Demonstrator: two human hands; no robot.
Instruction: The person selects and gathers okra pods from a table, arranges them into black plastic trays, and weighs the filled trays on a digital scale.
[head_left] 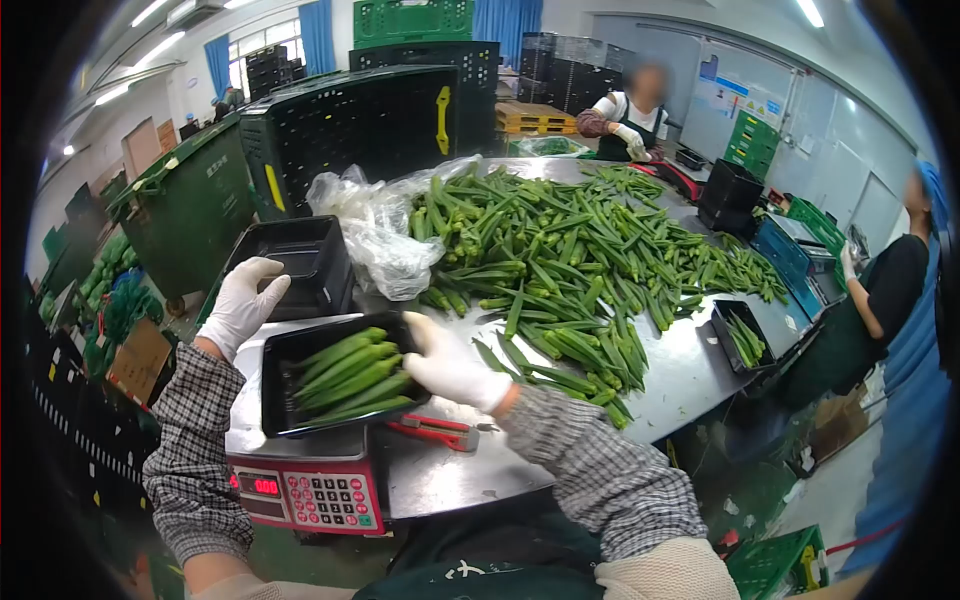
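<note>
My right hand [455, 365], in a white glove, grips the right side of a black tray [412, 405]. Several green okra pods [350, 375] lie side by side in that tray, which is tilted slightly above a red electronic scale [305, 492] whose display shows 0.00. My left hand [243, 300], also gloved, is at the near left of a stack of black trays [335, 262]; its thumb stands apart from the fingers, and nothing shows between them. Whether it touches the stack is unclear. A red box cutter [437, 432] lies just right of the scale.
A large heap of okra [560, 245] covers much of the metal table [690, 375], beside crumpled clear plastic [375, 245]. Another tray with okra [742, 338] sits at the right edge. One person [635, 110] stands across the table, another [890, 280] at right. Dark crates [360, 130] rise behind.
</note>
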